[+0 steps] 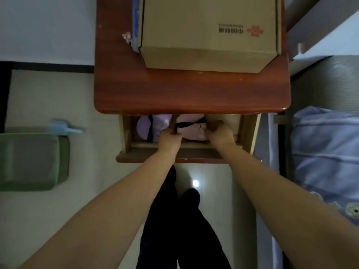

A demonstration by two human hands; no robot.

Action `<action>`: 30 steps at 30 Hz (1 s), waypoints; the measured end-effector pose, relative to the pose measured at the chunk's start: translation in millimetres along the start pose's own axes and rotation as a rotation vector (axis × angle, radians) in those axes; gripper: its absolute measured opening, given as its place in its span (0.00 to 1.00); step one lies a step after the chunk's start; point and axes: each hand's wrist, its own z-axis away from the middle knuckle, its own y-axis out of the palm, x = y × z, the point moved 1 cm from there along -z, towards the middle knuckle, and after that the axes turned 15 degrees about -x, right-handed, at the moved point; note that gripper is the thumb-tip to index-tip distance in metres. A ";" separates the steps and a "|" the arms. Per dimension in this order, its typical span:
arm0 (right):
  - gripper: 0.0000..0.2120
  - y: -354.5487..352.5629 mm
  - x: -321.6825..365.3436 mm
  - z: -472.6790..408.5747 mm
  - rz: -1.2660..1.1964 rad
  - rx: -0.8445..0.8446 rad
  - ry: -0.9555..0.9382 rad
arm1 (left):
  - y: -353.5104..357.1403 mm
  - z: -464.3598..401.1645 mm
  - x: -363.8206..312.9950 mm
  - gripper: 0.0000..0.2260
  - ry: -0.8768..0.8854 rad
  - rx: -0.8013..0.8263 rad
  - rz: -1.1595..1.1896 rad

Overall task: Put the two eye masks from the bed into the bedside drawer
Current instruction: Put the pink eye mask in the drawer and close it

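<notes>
The bedside drawer [246,131] is pulled out under the red-brown nightstand top [190,94]. Inside it on the left lies a purple eye mask [144,126] with a black strap. A pink eye mask [191,131] with a black strap lies in the middle of the drawer. My left hand [169,139] pinches the pink mask's left end at the strap. My right hand [219,133] holds its right end. Both hands reach down into the drawer.
A cardboard box [209,32] fills the back of the nightstand top. The bed with blue bedding [326,152] is at the right. A green bin [33,162] and a light blue scoop [64,130] stand on the floor at the left. My dark-trousered legs [178,230] are below.
</notes>
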 end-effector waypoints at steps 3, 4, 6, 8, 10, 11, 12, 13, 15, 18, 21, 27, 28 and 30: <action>0.10 -26.6 -9.8 31.6 -0.295 0.076 0.242 | -20.8 13.8 0.7 0.09 -0.167 0.073 0.115; 0.10 -36.2 -13.3 46.0 -0.435 0.143 0.336 | -30.5 18.7 4.4 0.07 -0.262 0.087 0.185; 0.10 -52.1 -20.2 77.9 -0.601 0.332 0.504 | -54.4 36.1 16.2 0.11 -0.390 0.151 0.208; 0.11 -55.8 -30.5 100.2 -0.709 0.480 0.694 | -73.3 46.9 31.5 0.14 -0.540 0.150 0.268; 0.15 -52.9 -39.4 109.7 -0.923 0.492 0.880 | -86.2 49.4 36.1 0.16 -0.677 0.094 0.413; 0.17 -51.9 -40.5 109.2 -1.053 0.454 0.940 | -91.0 46.0 34.6 0.14 -0.693 0.059 0.496; 0.18 -51.5 -39.1 107.1 -1.160 0.414 0.971 | -93.3 40.5 32.6 0.10 -0.694 0.021 0.584; 0.19 -50.8 -36.8 104.8 -1.227 0.384 0.973 | -96.3 37.6 29.1 0.10 -0.700 0.008 0.688; 0.19 -51.8 -31.6 104.2 -1.265 0.339 0.933 | -100.9 36.8 22.1 0.19 -0.732 -0.011 0.880; 0.20 -61.3 -23.3 106.3 -1.277 0.328 0.867 | -108.5 44.7 10.0 0.22 -0.717 0.035 0.952; 0.19 -76.6 -13.0 103.4 -1.290 0.339 0.836 | -116.1 49.6 -5.6 0.21 -0.695 0.059 0.965; 0.18 -89.8 9.6 73.7 -1.360 0.266 0.810 | -117.8 48.7 -40.6 0.25 -0.633 0.148 1.003; 0.16 -89.1 15.3 65.6 -1.373 0.254 0.808 | -116.2 45.3 -47.7 0.26 -0.614 0.157 1.017; 0.13 -85.4 23.3 50.9 -1.398 0.244 0.806 | -113.0 35.3 -60.3 0.26 -0.585 0.165 1.041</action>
